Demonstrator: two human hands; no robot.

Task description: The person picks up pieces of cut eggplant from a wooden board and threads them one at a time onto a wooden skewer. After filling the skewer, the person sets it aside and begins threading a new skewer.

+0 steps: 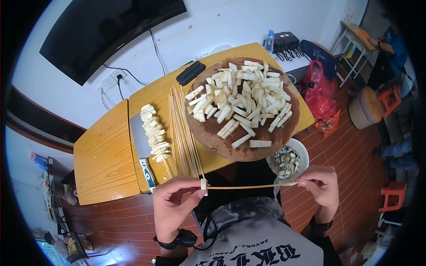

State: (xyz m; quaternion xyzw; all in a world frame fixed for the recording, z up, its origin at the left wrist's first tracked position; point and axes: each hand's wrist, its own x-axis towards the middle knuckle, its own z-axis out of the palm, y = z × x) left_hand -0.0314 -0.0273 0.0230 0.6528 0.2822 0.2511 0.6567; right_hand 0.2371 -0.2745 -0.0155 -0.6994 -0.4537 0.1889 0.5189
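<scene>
Between thumb and fingers of my left hand [176,199] is a small pale vegetable piece [203,184], cut like the strips on the board. A thin wooden skewer [248,187] runs sideways from this piece, level in front of my lap. Its other end is pinched in my right hand [320,184]. Beyond my hands, many pale vegetable strips [242,141] lie heaped on a round wooden chopping board [208,139]. To the board's left lies a bundle of bare skewers [179,133], and beside it several loaded skewers [155,133] rest on the blade of a cleaver [140,137].
The yellow wooden table [102,155] stands against the wall, with a black case [191,73] behind the board. A white bowl [304,153] of dark and pale pieces sits below the board's right edge. Red bags [320,88] and stools [392,195] are at the right.
</scene>
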